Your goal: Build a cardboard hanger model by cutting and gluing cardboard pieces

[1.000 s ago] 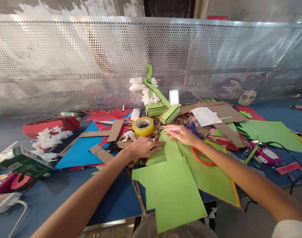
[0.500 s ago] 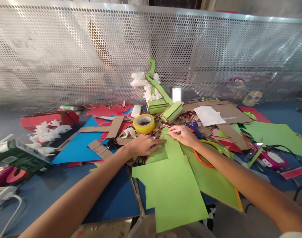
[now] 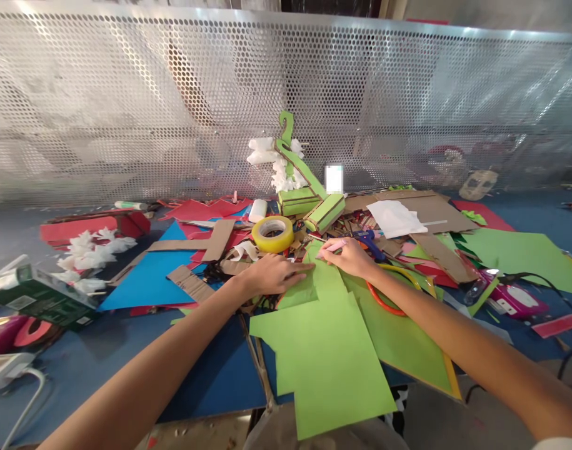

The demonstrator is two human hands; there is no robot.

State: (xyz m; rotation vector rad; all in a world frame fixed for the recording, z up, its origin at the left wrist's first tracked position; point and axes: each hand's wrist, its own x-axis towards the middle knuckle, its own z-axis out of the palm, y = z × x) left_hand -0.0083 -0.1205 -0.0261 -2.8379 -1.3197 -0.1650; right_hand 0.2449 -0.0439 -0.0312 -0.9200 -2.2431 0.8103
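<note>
A large sheet of green paper [image 3: 330, 359] with stepped cut edges lies in front of me, its near end overhanging the table edge. My left hand [image 3: 274, 274] rests on the far left part of the green paper, fingers stretched out and index finger pointing right. My right hand [image 3: 346, 255] pinches a pink pen [image 3: 331, 248], its tip down at the paper's narrow far end. A roll of yellow tape [image 3: 272, 234] lies just beyond my left hand. Behind both hands stands a green paper-covered cardboard construction [image 3: 309, 181] with a curled top and white tissue pieces.
Blue paper [image 3: 149, 275], cardboard strips [image 3: 219, 240] and scissors lie left. A green box [image 3: 39, 297] and a red piece [image 3: 98, 228] with white tissue sit farther left. A blue glue gun [image 3: 372, 242] and a magenta device [image 3: 515, 297] are right. A perforated metal screen [image 3: 389, 94] closes the back.
My right hand and the pen have shifted very slightly at the paper's far end. My left hand stays where it was.
</note>
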